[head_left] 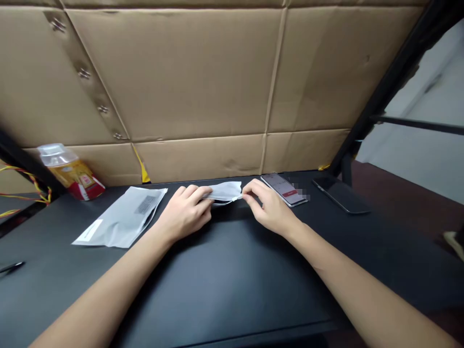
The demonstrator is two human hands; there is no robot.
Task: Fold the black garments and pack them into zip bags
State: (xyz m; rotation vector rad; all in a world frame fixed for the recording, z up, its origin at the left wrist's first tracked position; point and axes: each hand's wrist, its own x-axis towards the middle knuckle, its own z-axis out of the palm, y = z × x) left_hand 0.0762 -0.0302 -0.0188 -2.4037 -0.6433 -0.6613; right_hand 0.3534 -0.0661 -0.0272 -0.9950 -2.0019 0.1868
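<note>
On the black surface (224, 270), left to right: a capped bottle (70, 171) lying at the cardboard wall, then a flat grey mailer bag (121, 217). The left hand (184, 212) pinches a small folded grey bag (225, 192) at centre; the right hand (270, 208) pinches its right edge. Beyond it lie a lit phone (284, 189) and a dark phone (340, 194).
</note>
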